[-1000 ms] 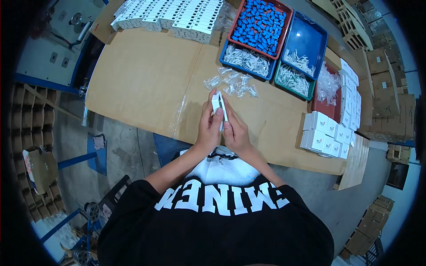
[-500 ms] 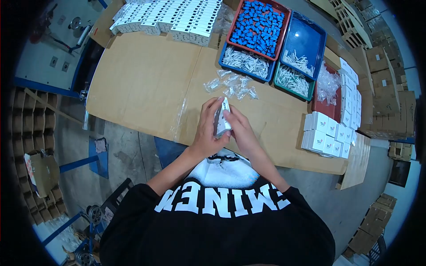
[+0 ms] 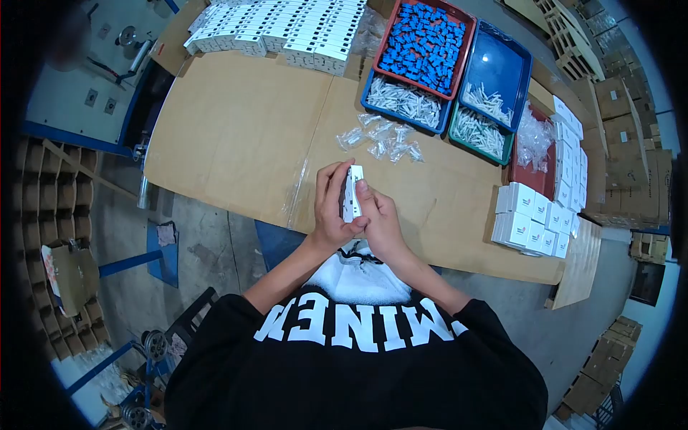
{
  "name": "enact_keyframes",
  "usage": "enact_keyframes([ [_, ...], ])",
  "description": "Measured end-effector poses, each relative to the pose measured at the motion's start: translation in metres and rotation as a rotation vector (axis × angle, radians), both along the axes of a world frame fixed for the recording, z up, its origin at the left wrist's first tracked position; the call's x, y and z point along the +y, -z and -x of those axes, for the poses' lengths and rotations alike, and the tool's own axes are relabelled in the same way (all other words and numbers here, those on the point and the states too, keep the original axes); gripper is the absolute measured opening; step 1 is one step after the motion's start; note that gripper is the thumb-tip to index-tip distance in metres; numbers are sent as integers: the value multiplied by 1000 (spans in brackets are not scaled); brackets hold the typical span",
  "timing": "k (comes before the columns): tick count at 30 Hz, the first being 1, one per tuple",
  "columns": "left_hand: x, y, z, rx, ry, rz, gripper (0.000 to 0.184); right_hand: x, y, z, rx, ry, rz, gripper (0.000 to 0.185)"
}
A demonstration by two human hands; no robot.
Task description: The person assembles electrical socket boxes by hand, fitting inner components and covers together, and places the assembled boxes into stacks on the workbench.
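Observation:
Between my two hands is a small white box (image 3: 353, 192) with dark markings on its narrow side. My left hand (image 3: 330, 203) is closed around the box's left side, with the thumb across its near end. On the other side, my right hand (image 3: 382, 221) grips it with the thumb near the upper right edge. Fingers hide part of the box. Just beyond my hands, several small clear plastic bags (image 3: 390, 140) lie on the cardboard-covered table (image 3: 236, 136).
Rows of white boxes (image 3: 279, 32) stand at the back left. A red tray (image 3: 421, 46) of blue parts rests on a blue tray (image 3: 405, 100) of white pieces. Farther right are another blue tray (image 3: 498, 61), a green tray (image 3: 479, 135) and stacked white boxes (image 3: 530, 218).
The white box has turned in my hands, so its narrow marked side now faces up more. My right thumb has shifted along it. The view has moved slightly.

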State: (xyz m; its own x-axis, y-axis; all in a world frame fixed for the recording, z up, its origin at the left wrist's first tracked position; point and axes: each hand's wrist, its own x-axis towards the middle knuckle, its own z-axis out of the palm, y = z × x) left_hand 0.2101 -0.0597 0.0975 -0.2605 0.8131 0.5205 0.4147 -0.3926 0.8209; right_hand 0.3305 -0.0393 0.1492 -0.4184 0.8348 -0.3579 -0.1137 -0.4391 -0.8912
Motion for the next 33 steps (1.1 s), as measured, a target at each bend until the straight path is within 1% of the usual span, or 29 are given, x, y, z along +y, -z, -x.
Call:
enact_keyframes([
  [1, -1, -1, -1, -4, -13, -12, 98, -1, 2, -2, -19, -18, 20, 44],
  [2, -3, -3, -2, -8, -12, -7, 98, -2, 3, -3, -23, -17, 25, 44],
  [4, -4, -6, -4, -40, -16, 9, 89, -4, 7, -6, -59, -32, 36, 46],
  [5, -4, -4, -5, -42, -14, 10, 89, -5, 9, -6, -62, -30, 37, 46],
  [7, -4, 0, -6, -92, -18, 2, 85, -7, 12, -4, -8, 69, 48, 48],
  [11, -2, 4, -9, -92, -19, 2, 83, -4, 19, -3, 13, 97, 50, 48],
  [13, 3, 20, -8, -565, -67, 125, 82, 3, 11, 0, 220, 342, 328, 45],
  [14, 6, 27, -3, -628, -38, 129, 80, 4, 14, -3, 219, 347, 329, 45],
  [15, 8, 26, -4, -629, -38, 130, 80, 5, 23, -8, 157, 335, 307, 39],
  [16, 9, 24, -4, -903, 61, 143, 79, 6, 32, -13, 96, 322, 289, 33],
  [17, 10, 23, -4, -1175, 162, 154, 78, 9, 40, -18, 95, 323, 293, 33],
  [18, 12, 29, 2, -1280, 209, 207, 71, 15, 48, -24, -43, 234, 138, 28],
  [19, 13, 29, 4, -1280, 208, 206, 71, 23, 58, -32, -180, 142, -21, 23],
  [20, 15, 27, 6, -1292, 211, 277, 65, 33, 79, -43, -272, 103, -182, 27],
  [21, 16, 26, 8, -1303, 215, 346, 61, 38, 94, -53, -271, 103, -186, 27],
  [22, 15, 20, 13, -1343, 236, 393, 51, 43, 102, -60, -378, 128, -236, 29],
  [23, 14, 20, 15, -1342, 241, 391, 51, 47, 109, -68, -487, 155, -283, 32],
  [24, 13, 18, 17, -1262, 280, 466, 55, 48, 109, -75, -516, 145, -316, 41],
  [25, 12, 15, 17, -1179, 316, 540, 60, 49, 111, -82, -516, 149, -318, 41],
  [26, 8, 11, 18, -1233, 349, 574, 69, 50, 114, -88, -846, 152, -621, 44],
  [27, 7, 12, 18, -1232, 349, 577, 69, 50, 109, -87, -1175, 146, -924, 46],
  [28, 4, 15, 18, -1214, 417, 604, 69, 49, 103, -85, -1175, 145, -918, 46],
  [29, 2, 19, 17, -1197, 484, 632, 69, 48, 97, -83, -1138, 183, -966, 47],
  [30, 1, 25, 15, -1188, 497, 638, 70, 48, 84, -77, -1100, 220, -1014, 49],
  [31, 0, 27, 12, -1192, 495, 646, 70, 45, 74, -70, -1103, 216, -1006, 49],
  [33, -2, 26, 6, -988, 478, 636, 62, 38, 57, -53, -866, 115, -890, 43],
])
